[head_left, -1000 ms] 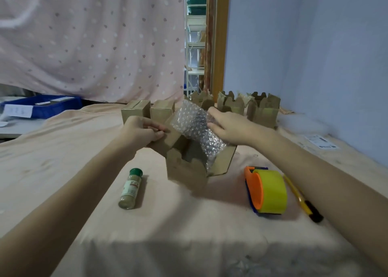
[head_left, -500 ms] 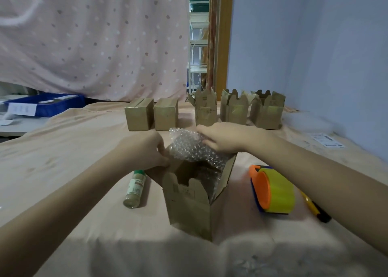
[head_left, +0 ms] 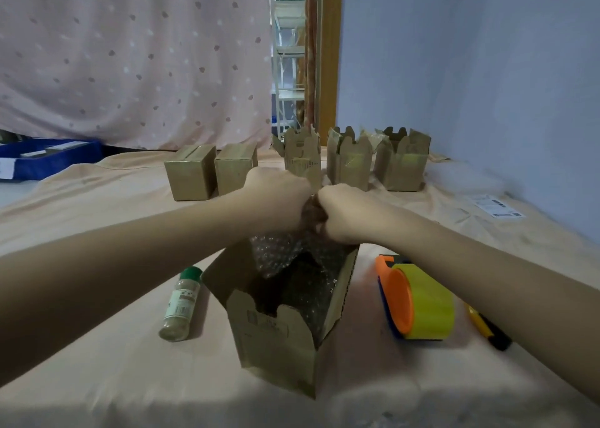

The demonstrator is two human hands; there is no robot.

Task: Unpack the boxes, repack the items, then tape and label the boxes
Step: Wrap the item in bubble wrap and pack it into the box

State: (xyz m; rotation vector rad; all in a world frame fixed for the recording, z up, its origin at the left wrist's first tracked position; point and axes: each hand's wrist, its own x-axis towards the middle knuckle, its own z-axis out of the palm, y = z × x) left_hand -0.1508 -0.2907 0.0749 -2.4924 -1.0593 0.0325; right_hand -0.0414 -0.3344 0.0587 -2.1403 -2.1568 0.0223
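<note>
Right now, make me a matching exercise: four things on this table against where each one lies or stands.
Things:
1. spice bottle
2. tape dispenser
3. open box
4. utility knife

Places:
A. under both hands, lined with bubble wrap
B. lying left of the open box
C. far right, beside the tape dispenser
D. just right of the open box

Pairs: 1-B, 2-D, 3-A, 4-C
</note>
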